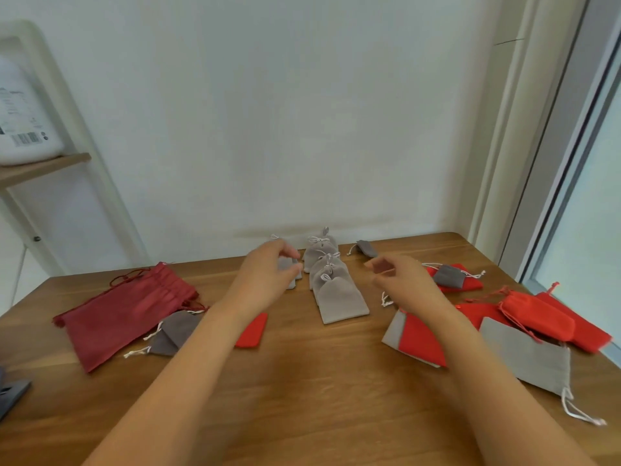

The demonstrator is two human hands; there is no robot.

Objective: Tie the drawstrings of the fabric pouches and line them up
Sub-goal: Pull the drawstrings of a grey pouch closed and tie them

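Reaching out over the wooden surface (pixel 319 405), both of my grips are near its far edge by the wall. The left grip (pixel 268 270) has its fingers curled over a small grey pouch (pixel 286 264), thumb on the pouch's near side, so it seems to pinch it, though motion blur softens the edges. That pouch's white cord (pixel 275 236) pokes out above the knuckles. Just beside it on the right lies the row of light grey pouches (pixel 336 290), overlapping one another in a line from the wall towards me, each with its white cord gathered at the top.

The right grip (pixel 396 280) hovers to the right of the row, fingers loosely curled, with nothing between them that I can see. A bit of white string (pixel 386 300) shows just below it; I cannot tell which pouch it belongs to.

A dark grey pouch (pixel 367 248) lies alone near the wall. On the left are a large maroon pouch (pixel 131 311) and a dark grey one (pixel 174 331). On the right, red pouches (pixel 537 317) and a big grey pouch (pixel 527 358) lie loosely heaped.
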